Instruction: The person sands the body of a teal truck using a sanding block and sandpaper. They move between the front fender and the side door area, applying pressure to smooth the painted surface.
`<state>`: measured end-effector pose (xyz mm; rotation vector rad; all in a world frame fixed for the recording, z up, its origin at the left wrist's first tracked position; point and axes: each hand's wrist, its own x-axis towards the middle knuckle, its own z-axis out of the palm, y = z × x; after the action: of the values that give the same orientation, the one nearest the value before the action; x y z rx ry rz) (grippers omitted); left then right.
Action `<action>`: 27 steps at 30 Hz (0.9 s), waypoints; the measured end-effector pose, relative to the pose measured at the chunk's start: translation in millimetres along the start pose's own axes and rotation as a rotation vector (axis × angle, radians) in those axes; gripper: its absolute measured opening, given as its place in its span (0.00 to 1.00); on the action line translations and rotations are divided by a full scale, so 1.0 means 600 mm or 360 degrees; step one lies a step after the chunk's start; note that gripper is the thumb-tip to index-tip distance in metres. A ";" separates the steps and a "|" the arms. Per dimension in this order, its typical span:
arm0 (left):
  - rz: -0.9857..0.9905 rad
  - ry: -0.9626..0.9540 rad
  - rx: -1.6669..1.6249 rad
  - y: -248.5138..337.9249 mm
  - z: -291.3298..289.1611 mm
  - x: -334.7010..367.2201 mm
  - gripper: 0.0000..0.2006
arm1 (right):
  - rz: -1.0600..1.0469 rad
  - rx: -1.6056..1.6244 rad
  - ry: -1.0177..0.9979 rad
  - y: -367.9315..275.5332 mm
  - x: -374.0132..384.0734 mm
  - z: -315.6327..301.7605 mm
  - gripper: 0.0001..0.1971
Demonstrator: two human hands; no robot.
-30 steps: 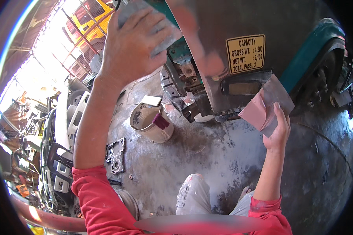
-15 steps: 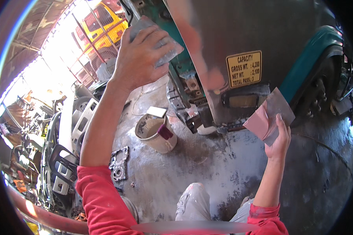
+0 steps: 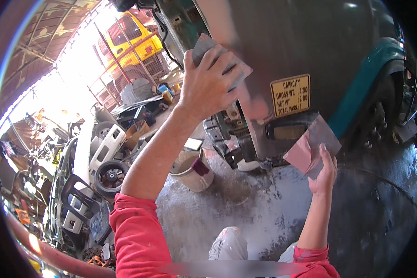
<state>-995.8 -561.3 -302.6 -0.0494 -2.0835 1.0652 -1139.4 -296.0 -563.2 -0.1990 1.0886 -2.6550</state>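
Note:
My left hand (image 3: 209, 79) is raised at the near edge of a dark grey vehicle door (image 3: 306, 41), fingers wrapped over a thin grey spreader (image 3: 202, 47) with pinkish smears on its corner. Whether the spreader touches the door is hard to tell. Lower on the right, my right hand (image 3: 324, 175) grips a flat grey plate (image 3: 325, 134), thumb on top. A thick layer of pink body filler (image 3: 299, 155) covers the plate's left part. Pale pink patches (image 3: 256, 109) run along the door's edge.
A whitish bucket (image 3: 197, 180) with a maroon cloth (image 3: 200, 167) over its rim stands on the wet floor below the door. Car parts and a small wheel (image 3: 111, 177) are piled at left. A teal fender (image 3: 361, 88) and tyre are at right; a yellow vehicle (image 3: 136, 39) stands beyond.
My left hand has moved right with the spreader, from beside the door's edge to in front of it. The right hand with the plate has shifted slightly left.

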 end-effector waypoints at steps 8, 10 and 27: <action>0.0128 -0.0290 -0.0026 -0.010 -0.022 -0.098 0.27 | 0.0002 -0.0161 0.0070 -0.033 -0.019 0.002 0.38; 0.0148 -0.0152 -0.0123 -0.008 -0.019 -0.091 0.28 | -0.0009 -0.0175 0.0081 -0.034 -0.020 0.006 0.38; -0.0026 0.0122 0.0040 -0.045 -0.024 -0.008 0.27 | -0.0270 -0.0429 -0.0107 -0.005 0.004 -0.031 0.20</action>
<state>-975.0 -570.8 -281.7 -0.0600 -1.9984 1.0632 -1146.2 -282.4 -574.3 -0.4482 1.4643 -2.6128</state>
